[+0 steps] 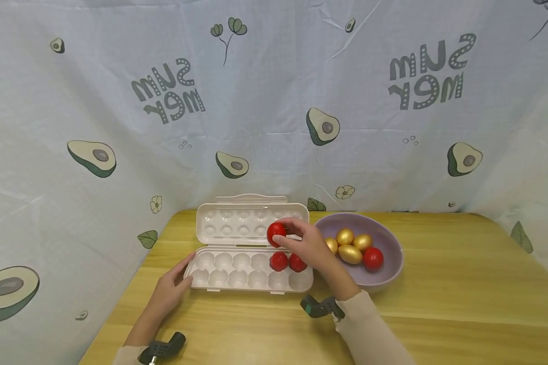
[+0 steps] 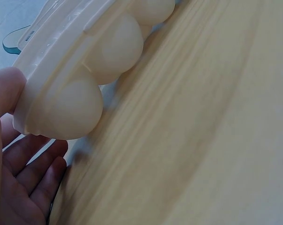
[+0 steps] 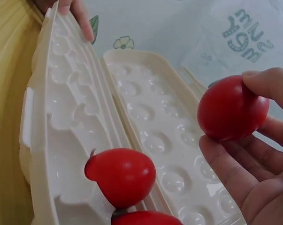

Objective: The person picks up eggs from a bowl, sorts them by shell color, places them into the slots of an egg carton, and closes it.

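Observation:
A white plastic egg carton [image 1: 237, 291] lies with its lid [image 1: 244, 238] folded back. Two red eggs [image 1: 278, 261] sit side by side in the right part of its back row. My right hand [image 1: 308, 246] pinches another red egg [image 3: 233, 108] between thumb and fingertips, above the hinge side of the carton. At the carton's left end, my left hand [image 1: 169, 289] holds on with the thumb at the front corner and fingers toward the back. In the left wrist view the thumb [image 2: 7, 89] presses the carton's rim, and the other fingers lie beneath the end cup.
A purple oval bowl [image 1: 395, 274] stands right of the carton, partly behind my right forearm. Inside are several golden eggs [image 1: 350, 254] and a red egg [image 1: 373, 259]. Behind the wooden table [image 1: 461, 284] hangs a printed curtain [image 1: 274, 101].

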Demonstrator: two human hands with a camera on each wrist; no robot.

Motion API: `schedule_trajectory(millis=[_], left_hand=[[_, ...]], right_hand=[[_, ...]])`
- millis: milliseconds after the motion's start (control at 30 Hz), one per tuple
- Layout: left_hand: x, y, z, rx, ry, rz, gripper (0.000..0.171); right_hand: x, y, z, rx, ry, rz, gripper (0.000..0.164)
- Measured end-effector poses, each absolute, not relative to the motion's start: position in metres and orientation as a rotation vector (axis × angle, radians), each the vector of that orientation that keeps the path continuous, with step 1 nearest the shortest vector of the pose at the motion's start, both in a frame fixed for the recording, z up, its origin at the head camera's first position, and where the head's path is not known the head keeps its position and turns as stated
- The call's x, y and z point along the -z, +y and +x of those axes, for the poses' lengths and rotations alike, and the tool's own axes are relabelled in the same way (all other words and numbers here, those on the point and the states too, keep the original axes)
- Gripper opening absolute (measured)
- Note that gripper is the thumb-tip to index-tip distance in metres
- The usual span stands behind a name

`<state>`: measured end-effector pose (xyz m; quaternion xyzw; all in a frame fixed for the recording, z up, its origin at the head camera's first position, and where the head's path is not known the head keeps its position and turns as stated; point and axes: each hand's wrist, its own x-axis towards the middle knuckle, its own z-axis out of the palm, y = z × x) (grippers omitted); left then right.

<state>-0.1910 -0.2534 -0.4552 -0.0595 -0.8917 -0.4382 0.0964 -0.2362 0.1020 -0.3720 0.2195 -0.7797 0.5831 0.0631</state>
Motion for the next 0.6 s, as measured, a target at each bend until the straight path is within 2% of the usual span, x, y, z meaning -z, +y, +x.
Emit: schedule_trajectory(millis=[600], left_hand=[[0.458,-0.255,-0.194,1.321,-2.614,-0.234,0.054]], right_hand=[[0.388,0.083,-0.239,-1.9,-2.292,0.621,0.037]])
